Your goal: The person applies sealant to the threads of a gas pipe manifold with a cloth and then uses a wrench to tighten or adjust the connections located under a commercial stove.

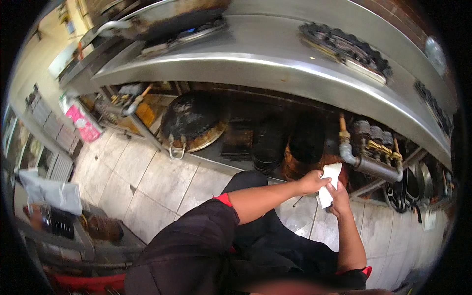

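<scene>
A folded white paper or cloth (330, 172) is held between my two hands, low in front of the stove's lower shelf. My left hand (309, 181) grips it from the left with fingers closed. My right hand (338, 195) holds it from below on the right. Just beyond them are a rusty, dark, tall pot (304, 145) and a pipe manifold (373, 167) with several brass valves.
A steel range (255, 69) carries a large wok (172, 24) and black burners (346, 44). Underneath lie a blackened pan (191, 118) and dark pots (268, 142). At left are a pink bag (78, 120) and a rack (54, 221). The floor (157, 177) is tiled.
</scene>
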The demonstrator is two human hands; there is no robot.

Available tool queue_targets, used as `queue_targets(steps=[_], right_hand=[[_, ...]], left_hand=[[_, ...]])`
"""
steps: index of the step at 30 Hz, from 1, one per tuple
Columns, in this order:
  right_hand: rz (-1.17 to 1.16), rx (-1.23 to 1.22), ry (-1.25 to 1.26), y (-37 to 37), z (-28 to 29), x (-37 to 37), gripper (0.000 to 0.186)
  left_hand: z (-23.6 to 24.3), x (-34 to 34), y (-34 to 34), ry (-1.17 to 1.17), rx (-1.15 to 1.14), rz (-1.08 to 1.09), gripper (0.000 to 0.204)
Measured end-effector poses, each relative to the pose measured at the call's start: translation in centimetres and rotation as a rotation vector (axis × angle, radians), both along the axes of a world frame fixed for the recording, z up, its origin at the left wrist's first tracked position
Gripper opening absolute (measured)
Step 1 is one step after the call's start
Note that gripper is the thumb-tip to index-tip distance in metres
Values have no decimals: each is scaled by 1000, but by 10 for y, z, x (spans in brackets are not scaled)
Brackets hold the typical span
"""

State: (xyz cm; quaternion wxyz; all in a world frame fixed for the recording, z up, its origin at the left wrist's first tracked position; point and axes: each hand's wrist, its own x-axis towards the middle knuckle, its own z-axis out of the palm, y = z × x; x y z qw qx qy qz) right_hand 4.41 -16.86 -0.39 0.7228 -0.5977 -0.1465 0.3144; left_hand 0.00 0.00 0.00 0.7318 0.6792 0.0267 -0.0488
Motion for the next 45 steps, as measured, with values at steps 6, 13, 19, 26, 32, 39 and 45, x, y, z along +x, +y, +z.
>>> queue_targets(steps=[6,13,19,26,32,39,45], right_hand=[[100,-52,-75,-11,13,36,37],[-121,-37,72,-64,-14,63,30],[-71,-62,65,-58,-16,53,29],[-73,-73,50,-53,-12,48,30],[-105,-143,36,-67,-23,53,30],[-55,-124,90,-64,-23,56,30],[-52,-130,74,-67,-16,52,29]], left_hand=[[87,-67,81,-95,325,292,36],[217,-254,187,-497,756,469,14],[328,-339,283,-196,1831,1405,27],[318,-345,331,518,1962,1155,33],[321,-340,339,575,2036,1045,33],[317,-340,340,534,2001,1065,32],[316,-338,344,583,1952,1074,31]])
